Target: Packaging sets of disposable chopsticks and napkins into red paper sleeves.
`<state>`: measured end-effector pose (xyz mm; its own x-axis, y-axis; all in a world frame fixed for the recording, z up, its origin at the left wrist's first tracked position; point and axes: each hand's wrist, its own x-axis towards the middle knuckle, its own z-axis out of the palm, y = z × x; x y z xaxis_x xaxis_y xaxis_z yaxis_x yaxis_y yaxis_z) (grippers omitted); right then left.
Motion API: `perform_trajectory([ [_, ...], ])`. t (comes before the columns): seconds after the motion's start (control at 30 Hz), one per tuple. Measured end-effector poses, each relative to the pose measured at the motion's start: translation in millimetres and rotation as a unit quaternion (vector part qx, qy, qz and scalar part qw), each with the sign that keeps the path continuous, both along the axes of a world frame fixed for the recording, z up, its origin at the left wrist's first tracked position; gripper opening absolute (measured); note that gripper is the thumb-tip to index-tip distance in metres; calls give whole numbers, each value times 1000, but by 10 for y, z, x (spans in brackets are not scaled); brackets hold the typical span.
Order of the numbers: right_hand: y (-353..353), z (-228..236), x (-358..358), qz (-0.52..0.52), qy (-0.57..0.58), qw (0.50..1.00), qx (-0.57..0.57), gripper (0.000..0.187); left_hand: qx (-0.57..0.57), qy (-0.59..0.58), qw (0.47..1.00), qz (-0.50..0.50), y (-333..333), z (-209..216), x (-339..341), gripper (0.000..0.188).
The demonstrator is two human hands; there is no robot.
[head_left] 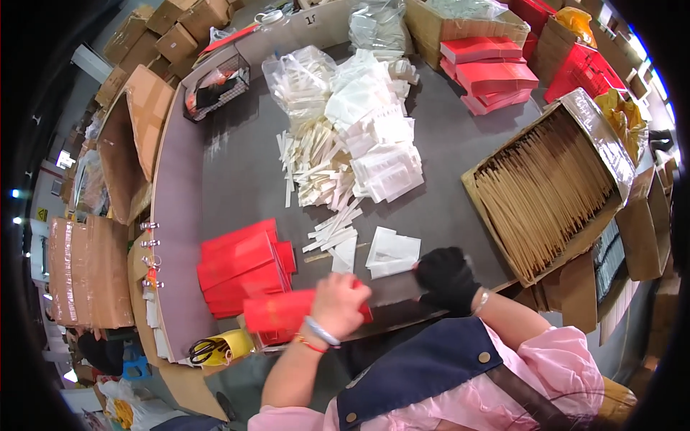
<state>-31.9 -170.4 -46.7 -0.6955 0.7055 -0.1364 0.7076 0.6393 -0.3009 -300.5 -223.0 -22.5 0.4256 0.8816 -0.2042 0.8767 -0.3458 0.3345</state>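
My left hand [338, 305], bare and with bands at the wrist, is closed on a red paper envelope [277, 310] at the table's near edge. A fanned pile of red envelopes [237, 262] lies just beyond it to the left. My right hand [445, 279], in a black glove, is beside a small stack of white paper packets [393, 253]; its fingers are smeared by motion. Between the hands and the large heap lie loose white paper strips [336, 228] and a thin stick [316, 257].
Mid-table rises a heap of white packets [384, 154] and cream strips [316, 161]. A carton of thin brown sticks [546, 194] stands at right. Red bundles [492, 75] lie far right, a wire basket [215, 92] far left. A yellow holder with scissors [236, 345] sits near left.
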Motion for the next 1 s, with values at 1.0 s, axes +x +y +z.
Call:
perform_trajectory([
  [1.0, -98, 175, 200, 5, 21, 999, 39, 61, 104, -91, 911, 390, -554, -801, 232, 84],
])
